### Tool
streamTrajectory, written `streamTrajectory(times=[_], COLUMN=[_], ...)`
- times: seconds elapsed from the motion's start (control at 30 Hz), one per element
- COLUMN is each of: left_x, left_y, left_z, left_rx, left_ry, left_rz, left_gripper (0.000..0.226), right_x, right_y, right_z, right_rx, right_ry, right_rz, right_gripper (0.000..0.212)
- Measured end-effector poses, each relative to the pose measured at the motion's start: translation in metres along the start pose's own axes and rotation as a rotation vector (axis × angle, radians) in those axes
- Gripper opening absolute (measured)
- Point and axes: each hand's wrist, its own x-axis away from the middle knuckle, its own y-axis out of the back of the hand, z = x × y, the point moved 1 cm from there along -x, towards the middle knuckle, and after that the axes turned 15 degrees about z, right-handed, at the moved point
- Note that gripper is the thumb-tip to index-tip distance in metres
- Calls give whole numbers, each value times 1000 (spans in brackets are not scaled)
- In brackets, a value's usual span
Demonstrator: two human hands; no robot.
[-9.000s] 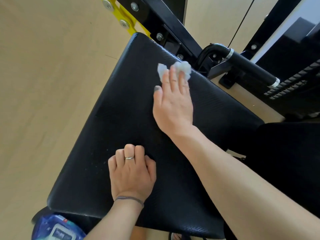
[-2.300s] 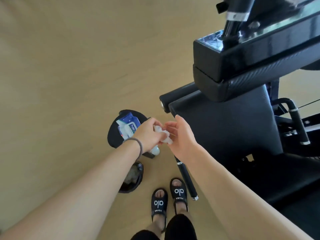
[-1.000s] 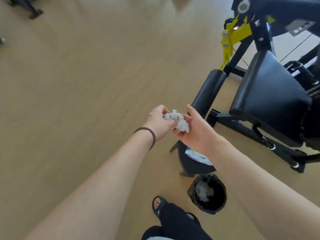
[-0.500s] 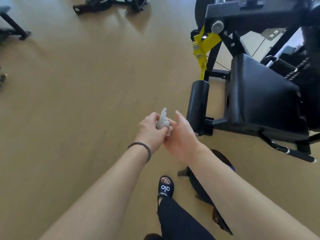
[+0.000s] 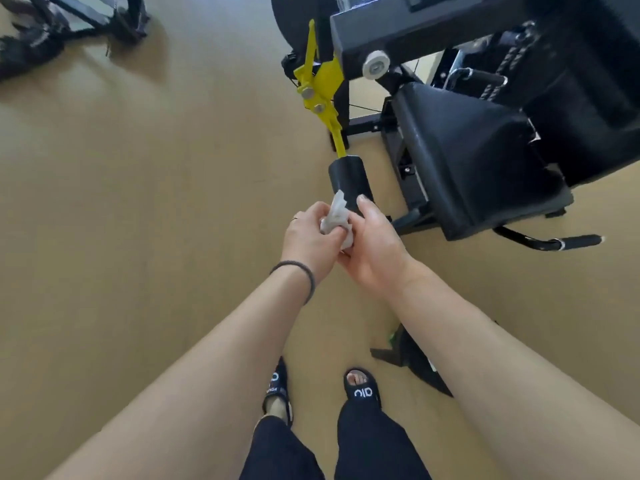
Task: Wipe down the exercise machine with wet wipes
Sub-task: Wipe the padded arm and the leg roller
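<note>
A crumpled white wet wipe (image 5: 335, 216) is held between both hands in front of me. My left hand (image 5: 310, 239) grips its lower part with curled fingers; my right hand (image 5: 374, 249) cups it from the right, thumb raised. Just beyond the hands stands the exercise machine: a black foam roller pad (image 5: 348, 178) on a yellow lever (image 5: 320, 88), and to its right the black padded seat (image 5: 478, 157). The hands are close in front of the roller pad and do not touch it.
The black frame (image 5: 415, 32) of the machine fills the top right, with a chrome-tipped handle (image 5: 568, 241) low at the right. A black stand (image 5: 412, 358) lies on the wooden floor by my right foot. Other black equipment (image 5: 69, 22) sits far top left.
I have stepped closer to the machine, so the roller pad now sits right behind my hands. Both hands still hold the wipe together, turning it slightly.
</note>
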Motion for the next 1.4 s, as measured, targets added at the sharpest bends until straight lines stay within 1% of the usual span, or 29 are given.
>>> streamTrajectory(times=[0.1, 0.23, 0.3, 0.4, 0.5, 0.6, 0.67, 0.73, 0.77, 0.83, 0.9, 1.0, 1.17, 1.27, 1.4], left_x=[-26, -57, -71, -99, -130, -160, -182, -206, -218, -243, -266, -300, -332, -343, -350], left_y=[5, 9, 3, -15, -40, -68, -89, -110, -121, -145, -169, -202, -240, -254, -265], left_z=[-7, -14, -17, -24, -31, -24, -13, 2, 9, 22, 34, 47, 67, 80, 87], left_rx=[-29, -55, -58, -36, -32, -83, -101, -108, -92, -47, -45, -104, -256, -258, -306], left_ry=[-65, -115, -114, -101, -126, -150, -159, -159, -159, -169, -219, -403, -871, -1129, -1378], left_rz=[116, 202, 250, 322, 384, 415, 434, 452, 457, 458, 456, 403, 277, 146, 105], left_gripper=[10, 8, 11, 12, 4, 16, 21, 20, 17, 7, 6, 7, 11, 17, 13], right_x=[-14, -24, -24, -18, -10, -1, 2, -2, -7, -21, -38, -62, -94, -107, -115], right_y=[10, 25, 36, 65, 111, 168, 203, 234, 249, 274, 296, 326, 363, 377, 385], right_z=[5, 9, 14, 23, 36, 38, 34, 25, 20, 10, 1, -7, -13, -16, -14], right_rx=[-27, -10, -13, -52, 9, 56, 89, 113, 144, 256, 391, 515, 560, 545, 618], right_ry=[101, 194, 224, 261, 355, 440, 473, 488, 490, 531, 610, 723, 1009, 1201, 1332], right_rz=[-86, -139, -200, -379, -634, -932, -1074, -1175, -1206, -1255, -1301, -1360, -1506, -1527, -1536], right_gripper=[65, 63, 64, 63, 56, 44, 43, 45, 46, 46, 45, 47, 45, 38, 28])
